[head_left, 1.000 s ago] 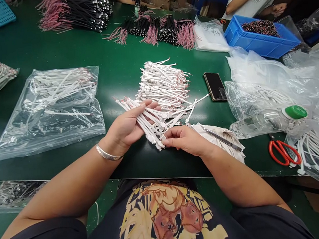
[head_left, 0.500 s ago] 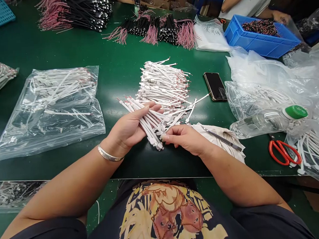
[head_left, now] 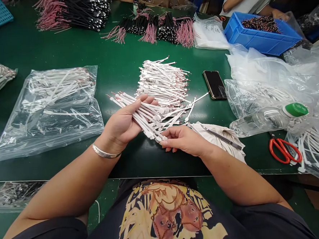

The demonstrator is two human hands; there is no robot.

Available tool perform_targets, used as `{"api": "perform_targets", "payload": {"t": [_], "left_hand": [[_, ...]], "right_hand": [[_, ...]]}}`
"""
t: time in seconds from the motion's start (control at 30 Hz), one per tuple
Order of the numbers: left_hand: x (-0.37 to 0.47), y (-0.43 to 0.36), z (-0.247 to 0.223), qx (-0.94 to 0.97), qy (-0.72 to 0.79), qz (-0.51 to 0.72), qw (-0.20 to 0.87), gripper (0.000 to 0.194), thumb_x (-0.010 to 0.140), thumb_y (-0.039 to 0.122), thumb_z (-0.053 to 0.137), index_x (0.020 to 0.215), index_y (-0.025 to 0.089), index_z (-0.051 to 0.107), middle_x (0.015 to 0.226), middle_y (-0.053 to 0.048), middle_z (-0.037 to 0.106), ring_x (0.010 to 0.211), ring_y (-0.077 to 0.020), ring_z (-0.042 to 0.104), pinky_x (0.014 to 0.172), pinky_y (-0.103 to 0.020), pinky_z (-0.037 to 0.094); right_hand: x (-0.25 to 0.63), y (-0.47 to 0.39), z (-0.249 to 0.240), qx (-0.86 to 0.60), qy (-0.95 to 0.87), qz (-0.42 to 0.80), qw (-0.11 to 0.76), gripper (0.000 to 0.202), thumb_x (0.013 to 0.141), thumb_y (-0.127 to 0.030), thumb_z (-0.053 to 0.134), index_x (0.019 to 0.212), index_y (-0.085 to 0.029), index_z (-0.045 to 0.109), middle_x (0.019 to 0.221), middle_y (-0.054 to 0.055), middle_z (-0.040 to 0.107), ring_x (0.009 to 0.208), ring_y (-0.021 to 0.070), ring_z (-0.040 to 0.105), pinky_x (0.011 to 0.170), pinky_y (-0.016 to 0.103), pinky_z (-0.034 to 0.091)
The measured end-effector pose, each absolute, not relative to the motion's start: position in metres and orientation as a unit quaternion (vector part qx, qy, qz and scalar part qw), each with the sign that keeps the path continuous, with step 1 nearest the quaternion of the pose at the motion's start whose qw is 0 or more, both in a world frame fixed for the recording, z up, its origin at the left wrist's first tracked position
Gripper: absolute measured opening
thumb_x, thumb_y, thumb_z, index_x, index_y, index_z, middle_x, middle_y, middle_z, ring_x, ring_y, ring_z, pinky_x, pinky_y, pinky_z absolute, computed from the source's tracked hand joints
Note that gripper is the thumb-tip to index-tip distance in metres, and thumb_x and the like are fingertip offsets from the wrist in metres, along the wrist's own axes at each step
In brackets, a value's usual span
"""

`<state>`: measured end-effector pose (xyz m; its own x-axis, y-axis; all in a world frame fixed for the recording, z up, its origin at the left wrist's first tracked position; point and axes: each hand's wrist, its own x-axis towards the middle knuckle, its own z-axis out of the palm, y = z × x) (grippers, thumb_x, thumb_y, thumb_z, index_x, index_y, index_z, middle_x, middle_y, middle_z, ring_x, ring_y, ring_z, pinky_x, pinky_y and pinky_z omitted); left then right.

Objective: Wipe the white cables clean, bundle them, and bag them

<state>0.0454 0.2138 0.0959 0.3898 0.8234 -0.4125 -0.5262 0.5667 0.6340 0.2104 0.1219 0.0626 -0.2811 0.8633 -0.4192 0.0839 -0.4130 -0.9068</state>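
Centrally, a loose bundle of short white cables (head_left: 145, 116) is held in the left hand (head_left: 123, 127) over a green worktop (head_left: 119, 75). The left grip is folded around the cables, which are clasped between the thumb on the near side and the outstretched fingers behind; reddish wire tips are pointed away to the left, and plug ends are fanned toward the wearer. By the right hand (head_left: 182, 139), a white plug end (head_left: 162, 137) at the bundle's lower edge is pinched between thumb and forefinger. Around the left wrist, a silver bracelet (head_left: 106, 151) is worn.

Just beyond the hands, a larger pile of white cables (head_left: 162, 83) is heaped, with a few strays scattered at its near right corner. Right of the pile, a phone (head_left: 215, 84) is laid screen up. Beside the right wrist, a slim metal tool (head_left: 221, 136) is rested across a crumpled pale cloth (head_left: 227, 132). Farther right, a green-capped bottle (head_left: 265, 122) is laid on its side near heaped plastic bags (head_left: 259, 64), with red-handled scissors (head_left: 285, 150) placed nearby.

To the left, white cables are enclosed in a flat see-through bag (head_left: 30, 134). Along the far side, black and pink cables (head_left: 85, 12) are piled, and a blue bin (head_left: 263, 43) is filled with small dark pieces.
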Motion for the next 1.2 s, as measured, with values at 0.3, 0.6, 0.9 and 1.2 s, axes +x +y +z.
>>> {"api": "perform_targets", "payload": {"t": [0.3, 0.6, 0.9, 1.2], "left_hand": [[0.043, 0.218, 0.09, 0.217, 0.352, 0.43, 0.802, 0.019, 0.088, 0.013, 0.048, 0.1, 0.013, 0.062, 0.097, -0.006, 0.069, 0.097, -0.0152, 0.064, 0.097, -0.032, 0.049], [0.043, 0.223, 0.09, 0.208, 0.353, 0.433, 0.803, 0.019, 0.088, 0.013, 0.047, 0.101, 0.013, 0.06, 0.095, -0.006, 0.069, 0.095, -0.0159, 0.065, 0.095, -0.034, 0.049], [0.038, 0.227, 0.091, 0.213, 0.34, 0.433, 0.807, 0.02, 0.09, 0.014, 0.043, 0.102, 0.014, 0.059, 0.103, -0.007, 0.068, 0.1, -0.0154, 0.064, 0.101, -0.035, 0.045], [0.045, 0.208, 0.098, 0.215, 0.314, 0.394, 0.837, 0.019, 0.09, 0.014, 0.045, 0.1, 0.012, 0.061, 0.103, -0.007, 0.069, 0.1, -0.0182, 0.065, 0.1, -0.039, 0.047]], "right_hand": [[0.211, 0.121, 0.067, -0.517, -0.4, 0.69, 0.309, 0.021, 0.077, -0.03, 0.067, 0.092, -0.016, 0.067, 0.085, 0.005, 0.071, 0.068, 0.0105, 0.067, 0.057, 0.018, 0.049], [0.218, 0.123, 0.073, -0.574, -0.484, 0.605, 0.265, 0.021, 0.08, -0.036, 0.061, 0.078, -0.015, 0.064, 0.076, 0.006, 0.069, 0.064, 0.0118, 0.065, 0.058, 0.022, 0.05], [0.278, 0.069, 0.105, -0.672, -0.526, 0.488, 0.182, 0.031, 0.082, -0.046, 0.056, 0.078, -0.017, 0.065, 0.076, 0.004, 0.069, 0.068, 0.0131, 0.065, 0.064, 0.023, 0.052], [0.268, 0.055, 0.086, -0.705, -0.439, 0.5, 0.245, 0.037, 0.08, -0.051, 0.057, 0.084, -0.015, 0.068, 0.08, 0.007, 0.069, 0.063, 0.013, 0.064, 0.055, 0.022, 0.052]]}}
